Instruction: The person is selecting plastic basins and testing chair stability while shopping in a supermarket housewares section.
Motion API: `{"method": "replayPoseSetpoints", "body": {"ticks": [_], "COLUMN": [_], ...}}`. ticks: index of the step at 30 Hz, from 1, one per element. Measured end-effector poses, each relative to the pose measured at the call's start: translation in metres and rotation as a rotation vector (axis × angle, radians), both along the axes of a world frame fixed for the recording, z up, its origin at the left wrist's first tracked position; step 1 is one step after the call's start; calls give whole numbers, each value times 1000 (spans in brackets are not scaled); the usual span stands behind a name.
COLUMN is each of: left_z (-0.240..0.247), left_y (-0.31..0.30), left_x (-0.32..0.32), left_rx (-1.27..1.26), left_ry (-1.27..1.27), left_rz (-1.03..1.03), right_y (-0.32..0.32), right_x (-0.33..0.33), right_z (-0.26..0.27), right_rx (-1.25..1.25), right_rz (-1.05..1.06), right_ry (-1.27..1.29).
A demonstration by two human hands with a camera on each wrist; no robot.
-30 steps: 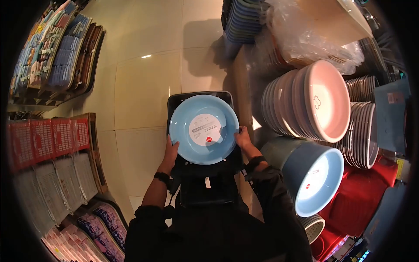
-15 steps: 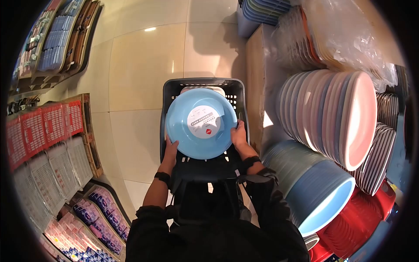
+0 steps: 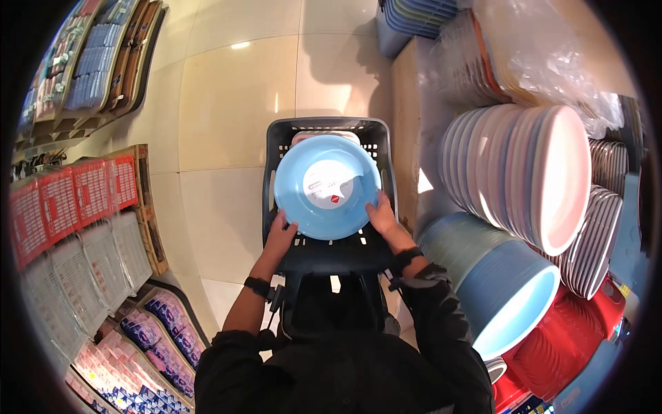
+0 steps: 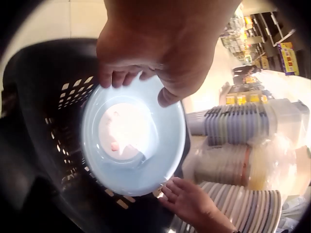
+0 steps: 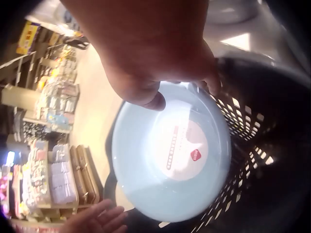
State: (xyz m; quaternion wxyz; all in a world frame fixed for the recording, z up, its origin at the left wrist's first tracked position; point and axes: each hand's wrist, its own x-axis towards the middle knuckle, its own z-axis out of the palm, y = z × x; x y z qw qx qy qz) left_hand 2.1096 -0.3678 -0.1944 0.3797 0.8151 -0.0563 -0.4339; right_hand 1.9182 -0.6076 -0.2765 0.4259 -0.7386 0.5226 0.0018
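Observation:
A light blue plastic basin (image 3: pixel 296 207) with a round white label (image 3: pixel 329 185) inside its bottom rests in the black shopping basket (image 3: pixel 272 148). At the basin's near left rim is my left hand (image 3: pixel 280 236), its thumb close to the edge; the right wrist view shows this hand (image 5: pixel 99 219) with straight, spread fingers. Across from it, my right hand (image 3: pixel 386 224) has its fingertips right at the right rim. Those fingers look loosely spread in the left wrist view, where the right hand (image 4: pixel 189 201) appears at lower right. Beyond the basin, a pale item (image 3: pixel 345 135) shows in the basket.
On the right stand stacked pink basins (image 3: pixel 565 179), stacked blue basins (image 3: pixel 517 310) and red plasticware (image 3: pixel 565 352). Red plastic baskets (image 3: pixel 89 196) line the left beside a wooden pallet edge (image 3: pixel 148 214). Tiled floor (image 3: pixel 234 103) runs ahead.
The basin has gone from covering much of the basket to sitting lower inside it. Both hands gripped its rim earlier; now their fingers have loosened. The head view has shifted too.

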Motion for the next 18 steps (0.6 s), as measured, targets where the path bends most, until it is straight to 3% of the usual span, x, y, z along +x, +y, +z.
{"method": "replayPoseSetpoints", "body": {"ticks": [2,4,6,7,9,10,11,12,14,16,18], "left_z": [37,83,136,150,164,166,167,178,204,213,220], "left_y": [13,25,29,38,49,51,52,49,37,34,37], "left_x": [-2,-10,-27,-37,-50,-54,-57,-58,-56,-57,-62], "left_rx": [-176,-155,-33,-58,-92,-88,-85,-93,-51,-53,-45], "left_ry": [376,396,512,501,462,364,263,246,366,298,234], "left_rz": [-86,-440,-652,-766,-895,-1002,-1109,-1124,-1076,-1134,-1184], "right_y": [-9,3,15,23,39,46,53,63,78,88,99], "right_x": [9,-10,-20,-29,-49,-57,-64,-72,-84,-93,-107], "right_z": [92,121,183,205,241,255,268,281,301,307,287], "right_rx": [355,393,604,581,477,454,546,642,601,544,406], "right_rz": [253,278,325,324,569,564,603,640,671,698,719], "right_ry": [46,-67,-162,-177,-201,-210,-147,-81,-40,-29,-195]}}
